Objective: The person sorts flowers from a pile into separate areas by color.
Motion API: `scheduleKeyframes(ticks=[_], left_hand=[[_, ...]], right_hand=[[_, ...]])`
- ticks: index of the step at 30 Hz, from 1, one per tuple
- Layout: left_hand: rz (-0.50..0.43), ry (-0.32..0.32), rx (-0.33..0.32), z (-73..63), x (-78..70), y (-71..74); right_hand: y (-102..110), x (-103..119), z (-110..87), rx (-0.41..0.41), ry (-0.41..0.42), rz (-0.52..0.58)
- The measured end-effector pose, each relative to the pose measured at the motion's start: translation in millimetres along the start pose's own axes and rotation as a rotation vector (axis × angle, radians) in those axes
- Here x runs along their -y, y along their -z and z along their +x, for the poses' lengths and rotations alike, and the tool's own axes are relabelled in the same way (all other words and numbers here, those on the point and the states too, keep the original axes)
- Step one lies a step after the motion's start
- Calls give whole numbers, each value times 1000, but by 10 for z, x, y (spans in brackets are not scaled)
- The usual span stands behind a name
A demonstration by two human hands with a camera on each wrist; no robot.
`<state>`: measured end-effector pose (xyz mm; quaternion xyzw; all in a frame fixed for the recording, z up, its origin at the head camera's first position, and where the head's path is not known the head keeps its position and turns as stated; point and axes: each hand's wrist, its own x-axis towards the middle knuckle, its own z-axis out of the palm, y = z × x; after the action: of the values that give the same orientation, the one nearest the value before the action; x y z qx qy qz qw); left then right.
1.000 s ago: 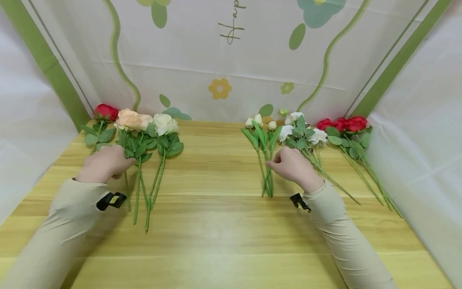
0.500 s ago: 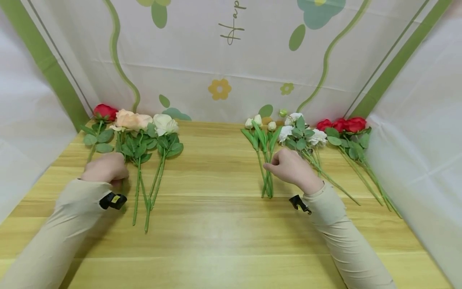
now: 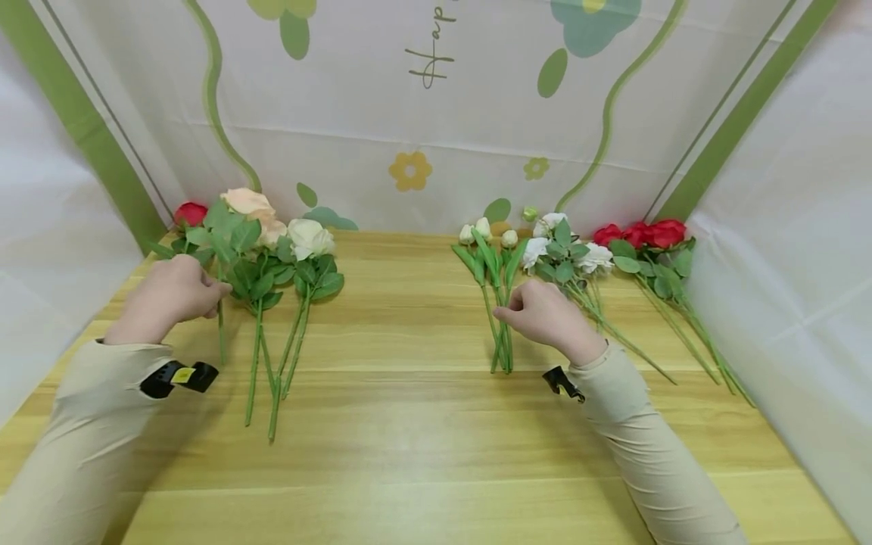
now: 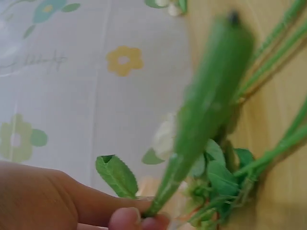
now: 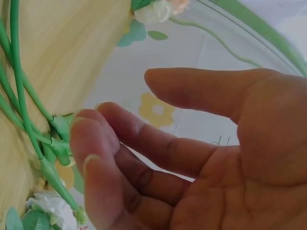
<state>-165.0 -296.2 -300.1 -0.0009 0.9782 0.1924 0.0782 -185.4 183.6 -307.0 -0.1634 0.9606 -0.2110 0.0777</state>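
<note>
My left hand (image 3: 166,295) pinches the stem of a peach rose (image 3: 247,201) between thumb and fingers. In the left wrist view the green stem (image 4: 206,96) juts up from the fingertips, its cut end near the camera. The rose's head and leaves overlap another peach rose (image 3: 270,229) lying beside a cream rose (image 3: 309,238). Behind the left hand lies a red rose (image 3: 190,213), its stem hidden. My right hand (image 3: 548,314) hovers at the stems of several white tulips (image 3: 509,239). It holds nothing; its thumb stands apart from loosely bent fingers in the right wrist view.
Right of the tulips lie white flowers (image 3: 596,259) with long stems, then several red roses (image 3: 664,234) near the table's right edge. The wooden table (image 3: 409,424) meets a printed cloth backdrop (image 3: 354,98) behind the flower heads. White cloth hangs at both sides.
My left hand dipped toward the table, then lifted leftward with the peach rose, whose head rose and turned. The head view shifted slightly. My right hand stays by the tulips.
</note>
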Motion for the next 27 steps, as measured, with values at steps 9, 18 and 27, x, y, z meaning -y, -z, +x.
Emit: scheduleKeyframes(ticks=[9,18,27], left_hand=[[-89,-68,-208,-65,-244,-31],[-224,-209,-396,-94,-555,-255],[-344,-266,-362,-149,-822,-449]], right_hand=[[-19,-2,2,6,-11,30],[-51,48,-5,-4,54,81],[-145,183,-25,25,136,178]])
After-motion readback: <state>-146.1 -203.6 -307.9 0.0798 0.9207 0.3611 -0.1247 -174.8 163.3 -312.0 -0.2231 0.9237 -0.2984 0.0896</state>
